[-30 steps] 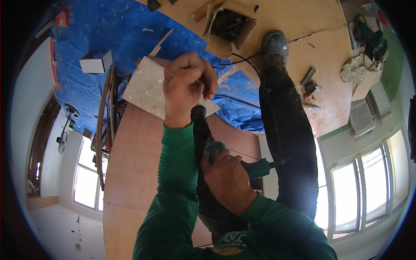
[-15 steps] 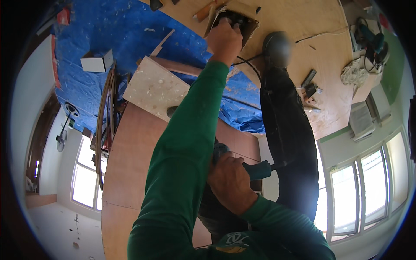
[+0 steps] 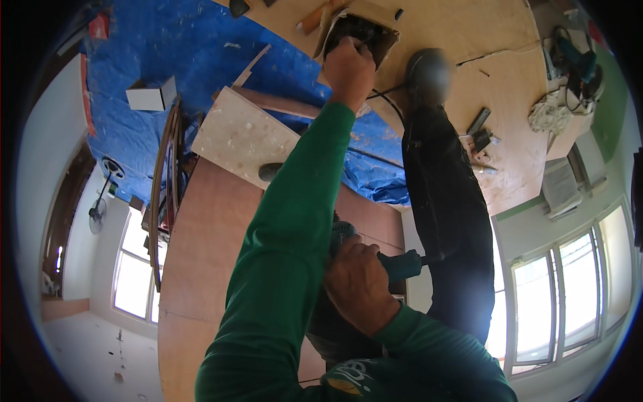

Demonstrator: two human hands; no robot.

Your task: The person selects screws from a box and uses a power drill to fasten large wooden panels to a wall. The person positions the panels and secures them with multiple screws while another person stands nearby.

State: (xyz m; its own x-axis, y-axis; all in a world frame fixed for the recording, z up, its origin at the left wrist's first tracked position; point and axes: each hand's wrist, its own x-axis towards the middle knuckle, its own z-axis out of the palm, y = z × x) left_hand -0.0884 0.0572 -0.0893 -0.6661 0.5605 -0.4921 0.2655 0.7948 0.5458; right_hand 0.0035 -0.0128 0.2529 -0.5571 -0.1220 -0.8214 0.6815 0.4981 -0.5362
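My left arm in a green sleeve stretches forward, and my left hand (image 3: 349,70) dips into an open cardboard box (image 3: 388,48). Its fingers are drawn together over dark small contents (image 3: 358,28) that I cannot make out one by one. Close to my body, my right hand (image 3: 360,278) is wrapped round a teal corded power drill (image 3: 402,266). The vented body shows beyond my fingers, while its front end is hidden behind my left sleeve. A black cord (image 3: 432,257) leaves the handle across my trouser leg.
A speckled board (image 3: 244,134) lies left of my arm, over a blue tarp (image 3: 201,47). My outstretched leg (image 3: 445,201) and shoe rest on the plywood sheet (image 3: 495,33). Small tools (image 3: 479,130) lie right of the leg. Bent wooden strips (image 3: 163,187) and a white box (image 3: 151,97) are leftward.
My left hand has drawn back slightly toward me within the box opening, showing more of the dark contents. My right hand keeps its grip on the drill.
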